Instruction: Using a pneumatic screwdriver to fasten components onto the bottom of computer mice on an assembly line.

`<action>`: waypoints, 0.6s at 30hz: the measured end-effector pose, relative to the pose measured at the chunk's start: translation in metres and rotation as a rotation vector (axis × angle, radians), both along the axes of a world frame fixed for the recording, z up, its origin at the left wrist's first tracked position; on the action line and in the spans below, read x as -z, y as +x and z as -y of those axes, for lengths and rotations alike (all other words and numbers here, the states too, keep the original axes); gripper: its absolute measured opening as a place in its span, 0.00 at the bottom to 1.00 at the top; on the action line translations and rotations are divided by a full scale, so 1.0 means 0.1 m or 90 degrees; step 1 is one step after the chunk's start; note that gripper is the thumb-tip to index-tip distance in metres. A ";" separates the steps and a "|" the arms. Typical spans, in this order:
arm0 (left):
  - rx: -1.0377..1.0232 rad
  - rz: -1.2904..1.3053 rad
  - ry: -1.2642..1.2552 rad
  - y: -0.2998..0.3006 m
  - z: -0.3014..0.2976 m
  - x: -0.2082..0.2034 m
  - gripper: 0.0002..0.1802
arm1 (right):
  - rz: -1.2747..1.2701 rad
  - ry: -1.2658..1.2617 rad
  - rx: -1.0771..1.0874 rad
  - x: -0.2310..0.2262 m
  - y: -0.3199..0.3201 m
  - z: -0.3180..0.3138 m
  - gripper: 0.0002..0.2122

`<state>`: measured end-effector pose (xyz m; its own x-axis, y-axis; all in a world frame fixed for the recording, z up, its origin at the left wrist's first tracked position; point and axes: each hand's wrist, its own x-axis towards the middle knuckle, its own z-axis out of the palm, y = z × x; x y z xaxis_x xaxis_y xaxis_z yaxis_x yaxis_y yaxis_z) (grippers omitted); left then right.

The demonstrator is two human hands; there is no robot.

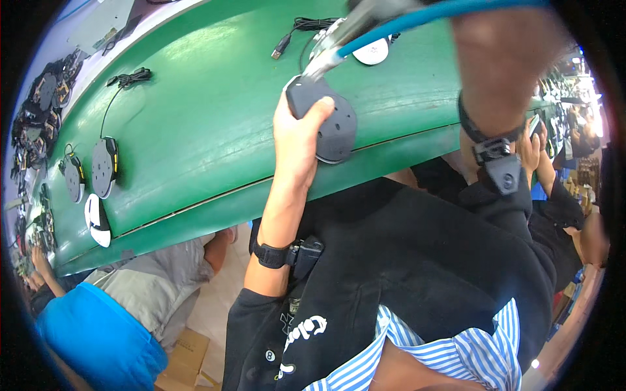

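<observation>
My left hand (300,130) is closed around the edge of a dark grey, rounded computer mouse part (338,133), its thumb on top. Small holes dot the part's flat face. At the part's far end is the tip of a blurred silvery tool (326,62), apparently touching it. A blue hose (417,19) runs from near the tool toward the upper right. My right hand (508,45) is smeared by motion at the top right, beside the hose. Its fingers cannot be made out, nor whether they hold the tool.
On the green bench (195,130) lie a white mouse (373,52), a coiled USB cable (306,29), dark mouse bases (104,166) and a white shell (98,221). Parts are heaped (42,104) at far left. A person in blue and grey (111,332) is close on my left.
</observation>
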<state>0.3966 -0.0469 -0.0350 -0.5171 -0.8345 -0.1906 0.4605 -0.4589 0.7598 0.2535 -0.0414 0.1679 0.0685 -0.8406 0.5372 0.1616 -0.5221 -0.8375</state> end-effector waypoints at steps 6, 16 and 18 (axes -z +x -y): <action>-0.109 -0.049 0.067 0.12 0.05 0.02 0.16 | 0.034 -0.044 -0.014 0.03 -0.05 -0.01 0.08; -0.120 -0.072 0.072 0.20 0.08 0.05 0.18 | 0.033 -0.034 0.053 0.13 0.15 0.02 0.10; -0.107 -0.082 0.072 0.19 0.09 0.06 0.18 | 0.028 -0.032 0.068 0.12 0.22 0.01 0.11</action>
<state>0.4159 -0.0559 -0.0414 -0.3983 -0.8881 -0.2295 0.6278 -0.4463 0.6377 0.2757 -0.0420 0.1555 -0.0444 -0.8143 0.5788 0.1394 -0.5787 -0.8035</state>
